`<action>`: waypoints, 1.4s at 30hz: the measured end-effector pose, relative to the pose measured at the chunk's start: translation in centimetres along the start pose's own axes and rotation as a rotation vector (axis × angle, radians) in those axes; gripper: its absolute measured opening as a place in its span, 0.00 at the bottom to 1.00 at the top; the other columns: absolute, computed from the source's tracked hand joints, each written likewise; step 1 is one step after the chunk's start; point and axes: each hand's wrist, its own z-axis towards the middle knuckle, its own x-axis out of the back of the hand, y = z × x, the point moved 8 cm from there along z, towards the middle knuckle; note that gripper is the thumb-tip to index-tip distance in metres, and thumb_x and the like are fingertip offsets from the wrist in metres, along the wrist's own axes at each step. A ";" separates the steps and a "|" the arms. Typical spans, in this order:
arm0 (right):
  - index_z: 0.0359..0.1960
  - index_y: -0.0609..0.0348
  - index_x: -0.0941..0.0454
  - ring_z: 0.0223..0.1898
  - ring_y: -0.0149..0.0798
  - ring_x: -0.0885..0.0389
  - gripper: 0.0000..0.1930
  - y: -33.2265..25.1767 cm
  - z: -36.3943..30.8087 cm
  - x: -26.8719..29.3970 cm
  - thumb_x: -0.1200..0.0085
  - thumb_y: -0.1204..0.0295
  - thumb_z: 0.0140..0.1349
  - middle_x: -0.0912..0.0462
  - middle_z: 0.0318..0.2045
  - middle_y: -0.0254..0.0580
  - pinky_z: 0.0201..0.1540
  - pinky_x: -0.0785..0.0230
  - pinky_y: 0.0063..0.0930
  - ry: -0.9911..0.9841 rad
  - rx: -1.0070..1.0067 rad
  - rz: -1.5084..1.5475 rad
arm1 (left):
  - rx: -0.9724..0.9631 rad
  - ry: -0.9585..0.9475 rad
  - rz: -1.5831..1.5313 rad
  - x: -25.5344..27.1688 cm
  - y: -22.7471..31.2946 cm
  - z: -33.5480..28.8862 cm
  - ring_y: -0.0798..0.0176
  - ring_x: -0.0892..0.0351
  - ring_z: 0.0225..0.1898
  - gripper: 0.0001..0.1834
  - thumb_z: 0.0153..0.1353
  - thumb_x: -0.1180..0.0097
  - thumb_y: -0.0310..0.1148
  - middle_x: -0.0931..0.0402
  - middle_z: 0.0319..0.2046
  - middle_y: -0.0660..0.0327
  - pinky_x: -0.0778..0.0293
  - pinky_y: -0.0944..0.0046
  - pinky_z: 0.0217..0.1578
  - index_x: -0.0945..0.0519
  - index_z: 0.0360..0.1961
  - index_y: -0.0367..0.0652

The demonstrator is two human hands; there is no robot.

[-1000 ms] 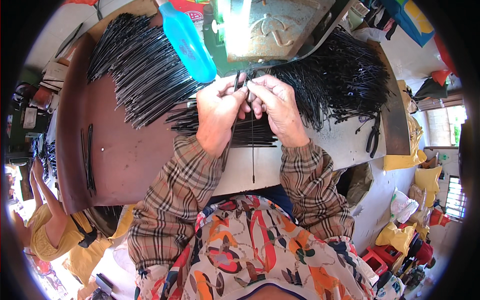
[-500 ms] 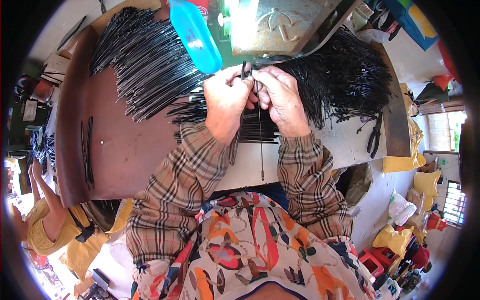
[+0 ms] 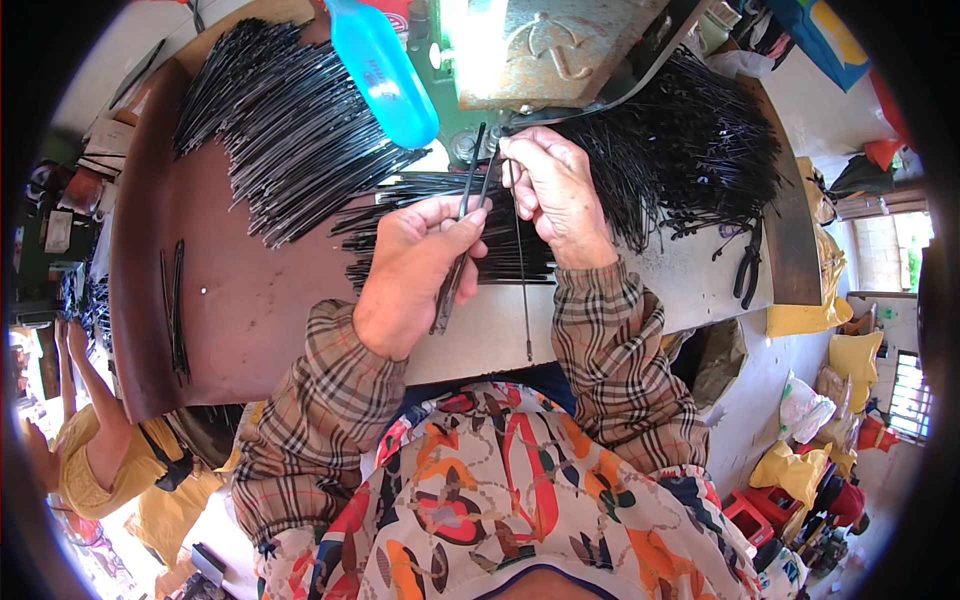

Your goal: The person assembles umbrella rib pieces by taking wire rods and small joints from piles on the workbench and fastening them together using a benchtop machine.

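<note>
My left hand [image 3: 400, 275] is closed, thumb over fingers, around a few black umbrella ribs [image 3: 472, 168]. They slant up past the fingertips, and their lower ends come out below the hand. To its right, my right hand [image 3: 562, 195] pinches the top of a single thin rib [image 3: 523, 285], which hangs almost straight down to a small knobbed tip. What lies inside the right fingertips is too small to make out. Just beyond both hands lies a loose layer of black ribs [image 3: 390, 215], partly hidden by the left hand.
A large rib bundle [image 3: 300, 150] covers the left of the brown table [image 3: 260, 310]; a tangled heap [image 3: 690, 150] fills the right. A blue scoop-shaped piece [image 3: 385, 85] and a rusty metal machine [image 3: 560, 50] stand ahead. Black pliers [image 3: 748, 270] lie right. Another person [image 3: 100, 440] is at far left.
My left hand has drawn away from the right, moving left and toward me with its ribs. My right hand has stayed nearly in place, its rib still hanging.
</note>
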 end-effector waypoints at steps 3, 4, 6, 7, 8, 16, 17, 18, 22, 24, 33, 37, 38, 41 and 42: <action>0.29 0.65 0.26 0.12 0.22 0.36 0.08 0.1 -0.2 0.0 0.45 0.73 0.61 0.27 0.19 0.36 0.13 0.43 0.16 0.014 -0.002 0.012 | 0.033 -0.016 -0.004 0.7 -0.4 0.4 0.74 0.31 0.15 0.13 0.63 0.44 0.32 0.26 0.25 0.62 0.37 0.74 0.15 0.22 0.44 0.33; 0.29 0.65 0.26 0.12 0.22 0.36 0.08 0.0 -0.1 -0.1 0.45 0.73 0.61 0.27 0.19 0.36 0.13 0.43 0.16 0.010 -0.003 0.012 | 0.031 -0.013 -0.004 0.8 -0.4 0.5 0.74 0.31 0.15 0.13 0.63 0.44 0.32 0.26 0.25 0.62 0.37 0.74 0.15 0.22 0.44 0.33; 0.29 0.66 0.26 0.13 0.22 0.34 0.08 0.1 -0.1 -0.2 0.44 0.72 0.61 0.26 0.20 0.36 0.14 0.41 0.16 0.001 -0.015 0.017 | 0.047 0.005 -0.012 1.1 -0.6 0.6 0.74 0.32 0.14 0.12 0.62 0.42 0.32 0.26 0.24 0.61 0.37 0.74 0.14 0.21 0.42 0.33; 0.29 0.66 0.26 0.13 0.22 0.34 0.08 0.1 -0.1 -0.2 0.44 0.72 0.61 0.26 0.20 0.36 0.14 0.41 0.16 0.000 -0.016 0.016 | 0.047 0.006 -0.014 1.2 -0.7 0.7 0.74 0.32 0.14 0.12 0.62 0.42 0.32 0.26 0.24 0.61 0.37 0.74 0.14 0.21 0.42 0.33; 0.30 0.66 0.25 0.14 0.22 0.32 0.08 0.2 -0.1 -0.1 0.44 0.72 0.61 0.25 0.20 0.36 0.15 0.40 0.16 -0.009 -0.014 0.029 | 0.036 0.004 -0.008 1.4 -0.6 0.8 0.74 0.32 0.14 0.12 0.62 0.42 0.32 0.26 0.24 0.61 0.38 0.74 0.13 0.21 0.41 0.34; 0.40 0.65 0.24 0.24 0.23 0.24 0.10 1.3 -0.8 0.1 0.41 0.71 0.62 0.21 0.28 0.36 0.27 0.29 0.16 -0.061 -0.054 0.080 | 0.032 -0.005 0.070 2.1 -0.6 1.3 0.74 0.33 0.15 0.12 0.62 0.44 0.32 0.27 0.24 0.63 0.39 0.75 0.13 0.22 0.41 0.33; 0.41 0.66 0.25 0.25 0.24 0.23 0.11 1.3 -0.8 0.0 0.41 0.72 0.62 0.20 0.29 0.37 0.28 0.28 0.16 -0.062 -0.062 0.068 | 0.023 -0.009 0.066 2.1 -0.5 1.4 0.74 0.33 0.15 0.12 0.62 0.43 0.31 0.27 0.24 0.63 0.39 0.75 0.13 0.22 0.41 0.33; 0.43 0.67 0.25 0.27 0.24 0.22 0.12 1.5 -0.9 0.0 0.42 0.73 0.62 0.20 0.30 0.38 0.30 0.27 0.16 -0.064 -0.071 0.058 | 0.016 -0.011 0.062 2.1 -0.5 1.3 0.74 0.33 0.15 0.11 0.62 0.43 0.31 0.27 0.24 0.63 0.40 0.75 0.13 0.22 0.41 0.33; 0.44 0.67 0.25 0.27 0.24 0.22 0.12 1.7 -0.7 0.2 0.42 0.73 0.62 0.20 0.30 0.38 0.30 0.27 0.16 -0.079 -0.082 0.063 | 0.009 0.012 0.071 2.2 -0.3 1.1 0.75 0.33 0.15 0.11 0.62 0.43 0.31 0.26 0.24 0.63 0.40 0.76 0.13 0.21 0.42 0.33; 0.45 0.67 0.25 0.27 0.24 0.23 0.13 1.7 -0.6 0.2 0.42 0.73 0.62 0.20 0.30 0.38 0.29 0.28 0.16 -0.081 -0.084 0.069 | -0.002 0.011 0.056 2.3 -0.2 1.2 0.74 0.33 0.12 0.11 0.60 0.39 0.32 0.26 0.22 0.63 0.40 0.74 0.12 0.20 0.38 0.35; 0.42 0.67 0.23 0.25 0.23 0.24 0.11 2.2 -1.1 -0.6 0.41 0.73 0.62 0.21 0.28 0.36 0.29 0.30 0.15 -0.081 -0.076 0.026 | -0.040 0.079 -0.051 1.6 -1.4 1.1 0.75 0.33 0.13 0.08 0.61 0.43 0.29 0.26 0.22 0.63 0.40 0.75 0.12 0.21 0.37 0.33; 0.39 0.68 0.23 0.23 0.24 0.23 0.11 1.9 -0.8 -0.5 0.40 0.73 0.61 0.20 0.26 0.36 0.27 0.28 0.16 -0.036 -0.041 0.029 | -0.087 0.092 -0.092 1.0 -1.2 1.3 0.75 0.33 0.13 0.08 0.60 0.45 0.28 0.26 0.21 0.63 0.40 0.75 0.12 0.21 0.36 0.32; 0.39 0.68 0.23 0.23 0.24 0.22 0.10 1.7 -0.7 -0.6 0.40 0.73 0.61 0.20 0.25 0.35 0.27 0.28 0.16 -0.031 -0.022 0.038 | -0.089 0.092 -0.091 1.0 -1.0 1.4 0.75 0.33 0.13 0.08 0.60 0.45 0.28 0.26 0.21 0.63 0.40 0.75 0.12 0.21 0.36 0.32; 0.38 0.67 0.22 0.23 0.24 0.22 0.10 1.1 0.1 -0.5 0.39 0.73 0.60 0.20 0.25 0.35 0.28 0.27 0.17 -0.022 0.009 0.041 | -0.113 0.080 -0.042 0.7 -0.3 1.9 0.73 0.33 0.13 0.06 0.61 0.45 0.29 0.26 0.23 0.63 0.40 0.74 0.13 0.23 0.35 0.35; 0.38 0.67 0.22 0.23 0.24 0.23 0.10 0.8 0.2 -0.4 0.39 0.73 0.60 0.20 0.25 0.35 0.28 0.27 0.17 -0.013 0.021 0.036 | -0.118 0.081 -0.033 0.6 -0.2 2.1 0.73 0.33 0.13 0.06 0.61 0.45 0.29 0.26 0.23 0.63 0.40 0.74 0.13 0.23 0.34 0.35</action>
